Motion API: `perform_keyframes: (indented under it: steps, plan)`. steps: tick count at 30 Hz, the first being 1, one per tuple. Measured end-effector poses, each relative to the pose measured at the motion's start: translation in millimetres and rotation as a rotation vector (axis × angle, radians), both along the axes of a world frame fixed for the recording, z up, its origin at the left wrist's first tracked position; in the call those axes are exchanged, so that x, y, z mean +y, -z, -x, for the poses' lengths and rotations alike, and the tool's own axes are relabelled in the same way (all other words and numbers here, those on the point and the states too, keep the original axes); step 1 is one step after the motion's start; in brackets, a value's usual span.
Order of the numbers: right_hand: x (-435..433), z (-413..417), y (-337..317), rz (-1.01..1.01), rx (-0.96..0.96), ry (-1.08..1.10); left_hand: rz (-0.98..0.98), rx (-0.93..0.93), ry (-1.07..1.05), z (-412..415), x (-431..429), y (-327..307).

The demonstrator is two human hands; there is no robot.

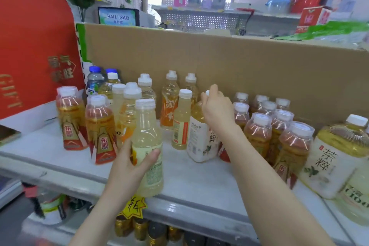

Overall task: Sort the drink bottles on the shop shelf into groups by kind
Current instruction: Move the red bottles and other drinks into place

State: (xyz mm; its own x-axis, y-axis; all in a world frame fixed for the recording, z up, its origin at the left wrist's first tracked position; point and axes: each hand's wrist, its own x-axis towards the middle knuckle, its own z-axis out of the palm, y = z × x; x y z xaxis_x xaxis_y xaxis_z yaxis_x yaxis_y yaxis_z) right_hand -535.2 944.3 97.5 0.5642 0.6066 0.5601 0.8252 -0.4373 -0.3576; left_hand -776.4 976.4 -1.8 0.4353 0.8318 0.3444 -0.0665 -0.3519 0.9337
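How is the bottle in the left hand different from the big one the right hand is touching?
The pale bottle is slim; the tea bottle is wider. The pale bottle's drink is light yellow; the tea bottle's is darker gold. The left hand grips the pale bottle round its body; the right hand holds the tea bottle by its top as it stands on the shelf. Both have white caps.

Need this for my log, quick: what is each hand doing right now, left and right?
Left hand: holds the pale yellow bottle by its body.
Right hand: grips the top of the large tea bottle.
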Motion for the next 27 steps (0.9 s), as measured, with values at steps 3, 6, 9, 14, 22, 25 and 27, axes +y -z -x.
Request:
perform_keyframes:
  steps: [3, 6, 9, 14, 22, 25, 27]
  plan:
    - [-10.8, 13.7, 1.7, 0.017, -0.040, 0.075, 0.014, -0.028, 0.028, 7.5, 4.1, 5.3]
    - [-25.2, 28.2, 8.7, -0.021, 0.043, 0.141, 0.042, -0.064, 0.092, 8.8, 4.4, 8.2]
    - [-43.9, 37.4, 29.4, -0.207, 0.457, -0.076, 0.064, -0.075, 0.171, 8.6, 5.3, 9.1]
    - [-63.6, 48.8, 82.2, -0.339, 0.741, -0.327, 0.130, -0.140, 0.278, 7.9, 5.3, 9.4]
    - [-83.0, 80.4, 82.4, -0.578, 0.692, -0.108, 0.243, -0.177, 0.382, 9.7, -5.1, 12.7]
    - [-116.5, 91.4, 70.2, -0.727, 0.776, -0.124, 0.253, -0.178, 0.462, 8.0, -14.7, 14.0]
    - [-145.7, 98.1, 62.5, -0.770, 0.784, -0.093, 0.267, -0.182, 0.520, 3.1, -27.3, 14.4]
